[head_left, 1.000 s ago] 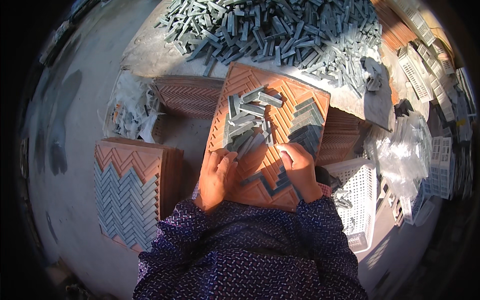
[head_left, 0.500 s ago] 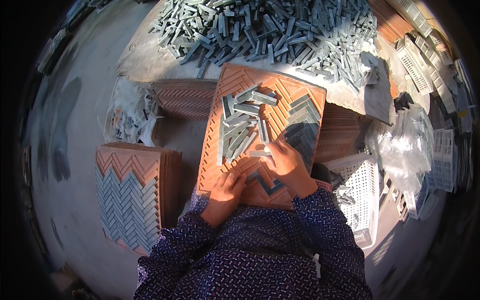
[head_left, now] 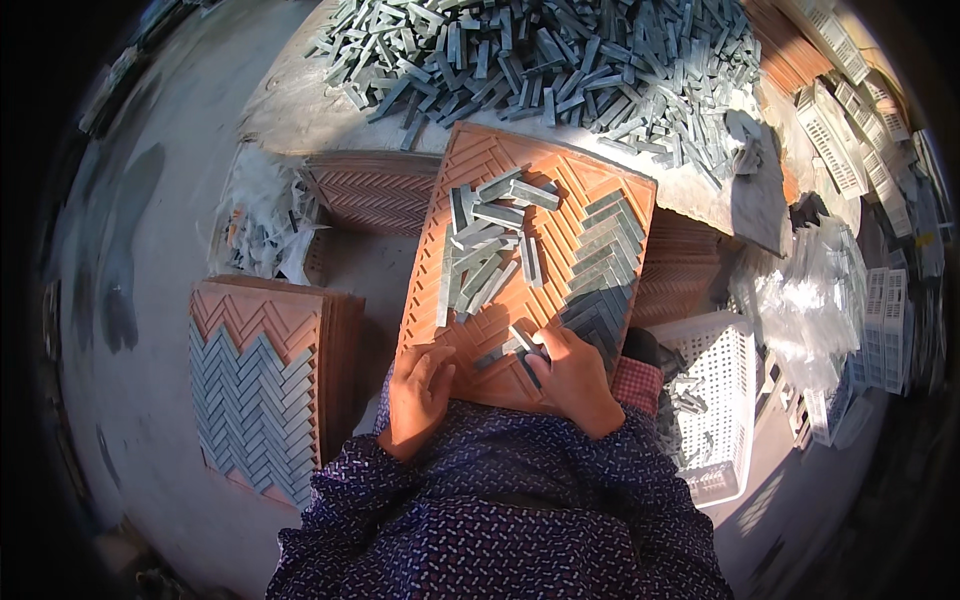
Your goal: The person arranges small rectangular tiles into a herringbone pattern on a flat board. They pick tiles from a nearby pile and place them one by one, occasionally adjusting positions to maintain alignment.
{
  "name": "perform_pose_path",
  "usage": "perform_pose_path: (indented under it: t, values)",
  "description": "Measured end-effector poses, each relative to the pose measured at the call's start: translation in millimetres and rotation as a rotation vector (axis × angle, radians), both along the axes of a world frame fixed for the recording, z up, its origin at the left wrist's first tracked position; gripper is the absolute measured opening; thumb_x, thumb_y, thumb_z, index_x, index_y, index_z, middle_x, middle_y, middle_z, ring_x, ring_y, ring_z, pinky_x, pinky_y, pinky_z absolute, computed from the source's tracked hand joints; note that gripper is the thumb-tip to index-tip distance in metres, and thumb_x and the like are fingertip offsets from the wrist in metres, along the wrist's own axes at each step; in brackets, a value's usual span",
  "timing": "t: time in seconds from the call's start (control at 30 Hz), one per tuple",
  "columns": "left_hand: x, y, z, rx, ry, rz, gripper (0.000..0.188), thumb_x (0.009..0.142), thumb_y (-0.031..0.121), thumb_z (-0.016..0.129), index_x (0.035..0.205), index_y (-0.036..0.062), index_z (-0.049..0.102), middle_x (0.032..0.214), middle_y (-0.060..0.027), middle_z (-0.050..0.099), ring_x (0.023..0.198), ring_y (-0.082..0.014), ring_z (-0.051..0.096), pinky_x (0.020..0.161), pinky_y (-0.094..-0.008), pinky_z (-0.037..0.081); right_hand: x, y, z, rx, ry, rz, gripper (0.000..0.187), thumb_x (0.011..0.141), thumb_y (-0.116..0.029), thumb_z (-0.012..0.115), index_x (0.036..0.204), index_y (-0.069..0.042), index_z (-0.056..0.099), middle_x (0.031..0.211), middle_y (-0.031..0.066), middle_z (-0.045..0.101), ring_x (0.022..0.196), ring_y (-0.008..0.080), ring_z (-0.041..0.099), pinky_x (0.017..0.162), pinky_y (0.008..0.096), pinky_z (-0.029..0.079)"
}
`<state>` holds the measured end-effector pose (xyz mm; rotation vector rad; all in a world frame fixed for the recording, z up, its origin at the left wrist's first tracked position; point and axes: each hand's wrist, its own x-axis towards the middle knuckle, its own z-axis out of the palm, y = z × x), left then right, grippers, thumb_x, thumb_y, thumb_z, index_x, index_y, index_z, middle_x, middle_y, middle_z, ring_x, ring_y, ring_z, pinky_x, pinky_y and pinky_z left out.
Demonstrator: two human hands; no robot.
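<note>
A terracotta-coloured tray [head_left: 475,150] with herringbone grooves lies tilted across my lap. Grey stone strips [head_left: 605,255] fill its grooves along the right side, and a loose heap of strips [head_left: 500,215] rests on its upper left part. Near the tray's lower edge, my right hand [head_left: 575,378] pinches one stone strip [head_left: 524,340] between thumb and fingers, just over a few strips in the grooves there. My left hand [head_left: 418,392] is at the lower left edge of the tray, fingers slightly curled and thumb apart, with nothing visible in it.
A large pile of stone strips [head_left: 540,65] covers the worktable [head_left: 290,105] ahead. At left stands a stack of trays [head_left: 335,370], its top one filled with a herringbone panel. A white perforated basket [head_left: 738,410] sits at right, near clear plastic packaging [head_left: 805,290] and white crates [head_left: 835,135].
My right hand has moved down toward the tray's lower edge with the strip, which is now turned more upright. My left hand has shifted left and lifted off the tray's lower grooves.
</note>
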<state>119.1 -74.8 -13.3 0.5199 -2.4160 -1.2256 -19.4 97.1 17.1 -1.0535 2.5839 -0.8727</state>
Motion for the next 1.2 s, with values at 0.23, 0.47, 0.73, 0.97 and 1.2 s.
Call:
perform_pose_path:
  t: [0.23, 0.47, 0.73, 0.97, 1.2]
  values:
    - [-3.7, 1.2, 4.7, 0.056, -0.001, -0.05, 0.021, 0.077, -0.003, 0.064, 0.097, 0.0017, 0.064, 0.092, -0.0142, 0.064, 0.082, -0.031, 0.063, 0.07, -0.0349, 0.051, 0.4, 3.1, -8.2, 0.051, 0.051, 0.023, 0.014, 0.083, -0.012, 0.06, 0.093, -0.001, 0.06, 0.086, 0.0153, 0.06, 0.072, 0.0353, 0.06, 0.063, 0.0415, 0.049]
    - [0.3, 4.8, 4.8, 0.035, 0.029, -0.1, 0.021, 0.077, -0.002, 0.065, 0.097, 0.0029, 0.065, 0.089, -0.0128, 0.064, 0.079, -0.0295, 0.064, 0.069, -0.0339, 0.051, -4.3, -4.9, -7.0, -0.045, 0.068, 0.06, 0.019, 0.079, -0.01, 0.065, 0.095, -0.002, 0.058, 0.085, 0.014, 0.06, 0.072, 0.0339, 0.061, 0.063, 0.0404, 0.05]
    - [-7.3, 15.5, -5.3, -0.209, 0.052, -0.135, 0.028, 0.072, 0.005, 0.071, 0.099, 0.0062, 0.064, 0.095, -0.0103, 0.062, 0.083, -0.0294, 0.06, 0.071, -0.0386, 0.05, -1.3, -7.7, -8.6, 0.061, 0.001, -0.038, 0.025, 0.073, -0.008, 0.07, 0.092, -0.003, 0.055, 0.082, 0.0135, 0.06, 0.071, 0.0319, 0.061, 0.061, 0.0393, 0.049]
    - [-19.0, 16.2, -6.0, -0.298, -0.017, -0.15, 0.032, 0.07, 0.01, 0.073, 0.1, 0.0065, 0.064, 0.096, -0.009, 0.06, 0.084, -0.0292, 0.059, 0.072, -0.039, 0.049, -23.1, -1.3, -8.1, -0.143, -0.019, 0.159, 0.025, 0.077, -0.005, 0.066, 0.101, -0.003, 0.06, 0.089, 0.0142, 0.064, 0.08, 0.033, 0.062, 0.07, 0.0387, 0.05]
    - [-19.3, 17.2, -9.6, -0.323, -0.02, -0.151, 0.031, 0.069, 0.01, 0.074, 0.098, 0.0072, 0.065, 0.093, -0.0078, 0.06, 0.082, -0.0284, 0.059, 0.071, -0.0392, 0.049, -51.9, -3.0, -10.9, -0.066, -0.069, 0.462, 0.033, 0.072, -0.004, 0.062, 0.105, -0.006, 0.061, 0.085, 0.0137, 0.061, 0.082, 0.0344, 0.06, 0.068, 0.0399, 0.049]
